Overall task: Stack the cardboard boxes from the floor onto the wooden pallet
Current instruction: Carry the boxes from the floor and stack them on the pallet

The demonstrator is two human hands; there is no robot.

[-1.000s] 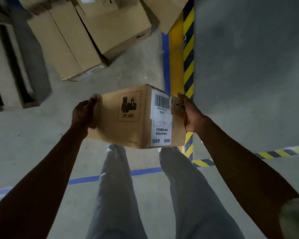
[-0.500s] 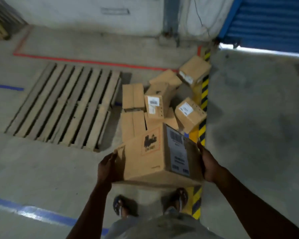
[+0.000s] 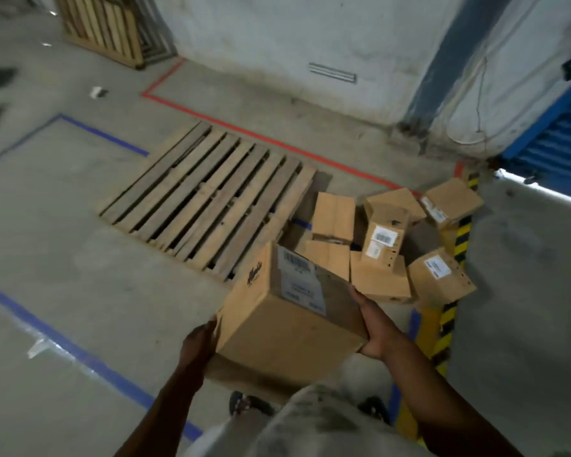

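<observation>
I carry a brown cardboard box (image 3: 287,324) with a white barcode label and a black hazard mark at waist height, tilted. My left hand (image 3: 198,344) holds its lower left edge and my right hand (image 3: 376,328) holds its right side. The wooden pallet (image 3: 208,199) lies flat on the floor ahead and to the left, with nothing on its slats. Several more cardboard boxes (image 3: 383,239) lie in a loose pile on the floor just right of the pallet.
A yellow-black striped floor strip (image 3: 449,324) runs along the right of the pile. Blue tape lines (image 3: 63,344) and a red tape line (image 3: 277,143) mark the concrete floor. Another pallet (image 3: 103,28) leans on the back wall. A blue roller door (image 3: 561,140) is at right.
The view has lifted from my legs and the floor to the pallet and box pile, then swung left. The box stays held between both hands, now tilted more.
</observation>
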